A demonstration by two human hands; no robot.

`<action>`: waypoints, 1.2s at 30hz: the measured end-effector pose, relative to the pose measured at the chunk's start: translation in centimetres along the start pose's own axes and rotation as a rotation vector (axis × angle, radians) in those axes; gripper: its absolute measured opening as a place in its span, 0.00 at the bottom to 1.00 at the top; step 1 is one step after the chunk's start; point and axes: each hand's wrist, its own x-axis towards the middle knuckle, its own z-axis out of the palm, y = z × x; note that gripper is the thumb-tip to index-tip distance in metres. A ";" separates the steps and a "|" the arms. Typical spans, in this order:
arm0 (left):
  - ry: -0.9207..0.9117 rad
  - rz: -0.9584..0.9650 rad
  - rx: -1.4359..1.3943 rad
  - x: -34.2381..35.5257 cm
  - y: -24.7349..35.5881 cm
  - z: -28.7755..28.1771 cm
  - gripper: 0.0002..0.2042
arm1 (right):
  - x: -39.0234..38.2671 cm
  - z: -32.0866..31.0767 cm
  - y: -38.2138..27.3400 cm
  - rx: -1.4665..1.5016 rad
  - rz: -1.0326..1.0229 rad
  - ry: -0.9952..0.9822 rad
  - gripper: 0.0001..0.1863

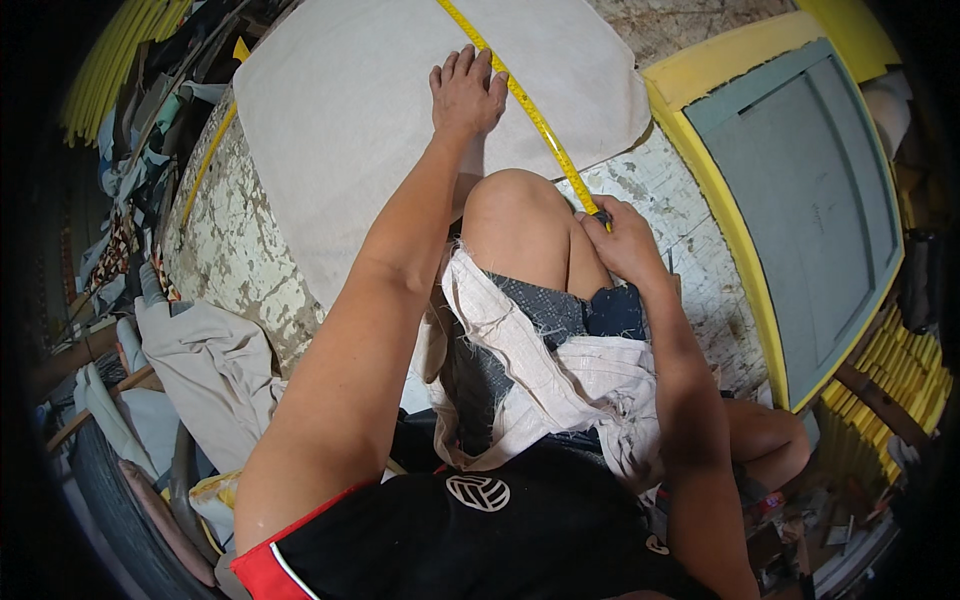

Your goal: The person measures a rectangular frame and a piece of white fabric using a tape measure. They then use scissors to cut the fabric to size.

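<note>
A yellow tape measure (543, 128) runs diagonally over a large off-white sheet of material (330, 140) from the top edge down to my right knee. My left hand (468, 95) rests on the sheet with fingers spread, its fingertips beside the tape's left edge. My right hand (622, 238) holds the tape measure's dark case next to my bent right knee (515, 215), partly hiding it. Pale frayed cloth (550, 380) lies over my lap and dark shorts.
The sheet lies on a worn, paint-flecked board (255, 255). A grey panel with a yellow border (795, 190) stands to the right. A beige cloth (205, 370) and piled scraps (135, 170) are at the left, with yellow foam strips (895, 395) at the lower right.
</note>
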 end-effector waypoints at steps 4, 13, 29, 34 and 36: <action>0.001 0.000 -0.002 0.0 0.2 0.0 0.29 | 0.0 -0.1 -0.1 -0.077 -0.032 0.025 0.26; 0.006 0.005 0.010 0.1 0.0 0.1 0.29 | -0.1 -0.3 -0.4 -0.085 -0.042 0.031 0.26; 0.039 0.005 -0.026 0.0 0.0 0.1 0.28 | 0.3 -1.0 -1.1 -0.147 -0.119 -0.149 0.24; 0.059 0.020 -0.014 -0.1 0.0 0.1 0.28 | 0.9 -0.9 -0.8 -0.174 -0.133 -0.172 0.24; 0.062 0.020 0.006 -0.1 -0.2 0.3 0.28 | 1.0 -1.0 -1.0 -0.171 -0.129 -0.174 0.24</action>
